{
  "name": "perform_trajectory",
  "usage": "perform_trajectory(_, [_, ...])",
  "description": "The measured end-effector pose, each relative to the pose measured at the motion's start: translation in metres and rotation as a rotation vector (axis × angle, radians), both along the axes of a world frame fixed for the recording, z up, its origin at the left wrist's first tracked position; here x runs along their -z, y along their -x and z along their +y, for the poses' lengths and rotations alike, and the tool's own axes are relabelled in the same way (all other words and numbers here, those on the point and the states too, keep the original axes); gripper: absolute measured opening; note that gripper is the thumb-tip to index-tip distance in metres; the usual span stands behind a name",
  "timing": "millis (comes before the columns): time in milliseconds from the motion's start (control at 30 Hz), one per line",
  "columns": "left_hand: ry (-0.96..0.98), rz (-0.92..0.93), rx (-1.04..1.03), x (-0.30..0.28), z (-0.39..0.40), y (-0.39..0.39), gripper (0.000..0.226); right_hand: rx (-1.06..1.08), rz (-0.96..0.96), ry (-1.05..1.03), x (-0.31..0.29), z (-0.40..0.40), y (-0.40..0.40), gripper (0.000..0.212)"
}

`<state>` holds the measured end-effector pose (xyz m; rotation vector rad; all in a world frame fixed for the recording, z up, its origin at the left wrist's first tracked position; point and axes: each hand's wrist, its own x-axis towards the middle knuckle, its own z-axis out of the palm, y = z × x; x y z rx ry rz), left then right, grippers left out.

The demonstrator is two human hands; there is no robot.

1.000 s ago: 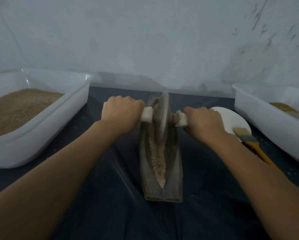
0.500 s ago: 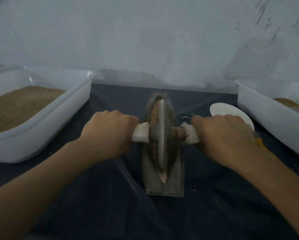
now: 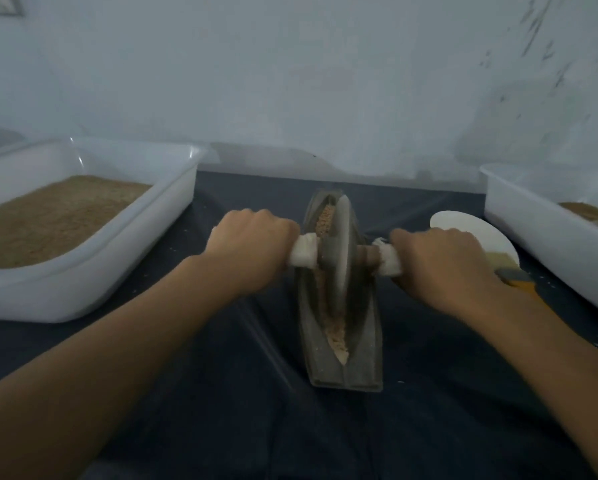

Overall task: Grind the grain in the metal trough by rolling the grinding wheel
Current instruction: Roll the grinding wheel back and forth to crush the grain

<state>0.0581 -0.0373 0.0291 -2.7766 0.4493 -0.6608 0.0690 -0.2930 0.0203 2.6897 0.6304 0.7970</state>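
**Mid-stroke grind: wheel at trough centre, both hands on axle**

Left to right:

- White plastic tub, glossy, rounded corners, filled level with fine tan grain. Sits on the dark-covered desk, near the left forearm.
- Left hand is wrapped tight around the axle's white cloth-wrapped grip.
- Grinding wheel: thin dull-metal disc, upright in the metal trough, a boat-shaped V-channel, matte grey. Coarse grain lies at the far end, paler crushed meal at the near tip.
- Right hand is clenched around the right grip.
- Beyond it: a flat white disc, a brush with a yellow handle, then a second white tub.

Risks, as I judge them: uneven push between the hands tilts the disc, so it could ride up the wall and spill meal. The trough looks unclamped, so a hard stroke may slide it on the cover. The right elbow could clip the brush.
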Motion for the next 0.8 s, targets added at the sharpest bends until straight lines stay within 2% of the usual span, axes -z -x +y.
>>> perform_trajectory(67, [-0.062, -0.107, 0.114, 0.000, 0.005, 0.027, 0.047, -0.056, -0.033, 0.001, -0.003, -0.006, 0.025, 0.052])
perform_trajectory(167, [-0.040, -0.172, 0.160, -0.004, 0.012, 0.046, 0.056, -0.060, -0.011, -0.016, -0.007, -0.011, 0.045, 0.047])
perform_trajectory(300, [0.014, -0.126, 0.057, 0.015, 0.011, 0.020, 0.040, -0.007, -0.042, 0.025, -0.009, 0.000, 0.023, 0.043])
perform_trajectory(400, [0.109, -0.073, -0.013, 0.024, 0.010, -0.013, 0.033, 0.052, -0.048, 0.047, -0.009, 0.012, -0.019, 0.032])
perform_trajectory(533, [0.074, -0.126, -0.043, 0.018, 0.003, -0.042, 0.025, 0.102, -0.012, -0.015, -0.003, 0.015, -0.054, 0.025])
perform_trajectory(700, [-0.039, -0.109, -0.048, 0.002, -0.007, -0.028, 0.025, 0.107, 0.057, -0.091, 0.008, 0.007, -0.028, 0.022])
perform_trajectory(800, [-0.003, -0.066, 0.015, 0.005, 0.002, 0.003, 0.032, 0.001, -0.059, -0.005, 0.000, 0.000, 0.012, 0.035])
